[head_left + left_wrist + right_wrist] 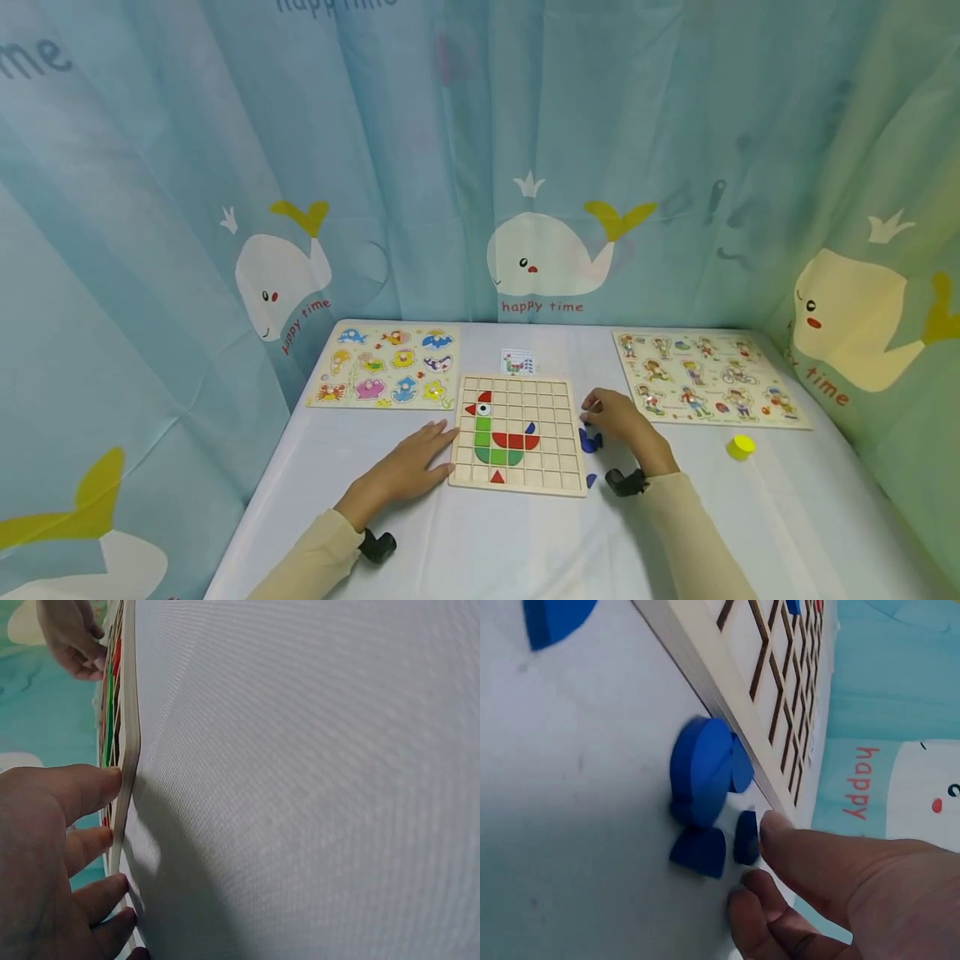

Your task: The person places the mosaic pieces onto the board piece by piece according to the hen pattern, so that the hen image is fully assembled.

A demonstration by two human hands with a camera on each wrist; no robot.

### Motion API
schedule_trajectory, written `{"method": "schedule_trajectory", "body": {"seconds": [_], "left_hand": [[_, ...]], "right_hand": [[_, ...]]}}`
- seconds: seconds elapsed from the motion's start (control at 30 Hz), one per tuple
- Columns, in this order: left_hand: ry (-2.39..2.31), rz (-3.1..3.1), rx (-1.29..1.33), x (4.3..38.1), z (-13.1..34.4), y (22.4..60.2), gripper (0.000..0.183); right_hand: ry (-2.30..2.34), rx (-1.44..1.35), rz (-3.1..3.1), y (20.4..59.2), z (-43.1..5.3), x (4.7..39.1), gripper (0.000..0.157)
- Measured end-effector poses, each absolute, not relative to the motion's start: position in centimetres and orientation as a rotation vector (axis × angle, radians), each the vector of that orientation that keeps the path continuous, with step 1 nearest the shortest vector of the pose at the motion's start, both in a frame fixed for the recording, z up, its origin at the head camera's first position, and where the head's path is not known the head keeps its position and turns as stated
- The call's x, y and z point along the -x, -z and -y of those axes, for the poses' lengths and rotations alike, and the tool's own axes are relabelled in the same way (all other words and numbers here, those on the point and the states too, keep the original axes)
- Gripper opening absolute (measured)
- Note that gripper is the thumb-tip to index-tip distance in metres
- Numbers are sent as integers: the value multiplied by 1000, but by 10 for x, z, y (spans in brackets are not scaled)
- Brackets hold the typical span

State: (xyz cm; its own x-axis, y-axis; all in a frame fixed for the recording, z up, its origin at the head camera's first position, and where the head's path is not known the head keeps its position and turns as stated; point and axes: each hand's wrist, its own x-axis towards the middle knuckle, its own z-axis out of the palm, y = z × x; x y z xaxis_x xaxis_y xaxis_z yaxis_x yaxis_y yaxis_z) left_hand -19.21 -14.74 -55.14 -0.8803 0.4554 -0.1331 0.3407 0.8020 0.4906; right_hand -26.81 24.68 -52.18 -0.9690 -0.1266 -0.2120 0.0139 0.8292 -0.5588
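Note:
A wooden grid board lies on the table, bearing a bird figure made of green, red and blue pieces. My left hand, fingers spread, rests at the board's left edge; its thumb touches the rim. Off the board's right edge, my right hand pinches a small blue piece between thumb and curled forefinger. Beside it a cluster of blue pieces, partly stacked, lies on the cloth. Another blue piece lies apart, nearer the board's front right corner.
A small picture card lies behind the board. A sea-animal puzzle is at the back left and a puzzle of people figures at the back right. A yellow cylinder stands on the right. Whale-print curtains surround the table.

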Motion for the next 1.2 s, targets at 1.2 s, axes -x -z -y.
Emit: {"method": "schedule_trajectory", "body": {"seconds": [1.2], "left_hand": [[-659,-2756,-641,191,147,549,63]], "right_hand": [[855,174,-2941,525,-205,249,19]]}}
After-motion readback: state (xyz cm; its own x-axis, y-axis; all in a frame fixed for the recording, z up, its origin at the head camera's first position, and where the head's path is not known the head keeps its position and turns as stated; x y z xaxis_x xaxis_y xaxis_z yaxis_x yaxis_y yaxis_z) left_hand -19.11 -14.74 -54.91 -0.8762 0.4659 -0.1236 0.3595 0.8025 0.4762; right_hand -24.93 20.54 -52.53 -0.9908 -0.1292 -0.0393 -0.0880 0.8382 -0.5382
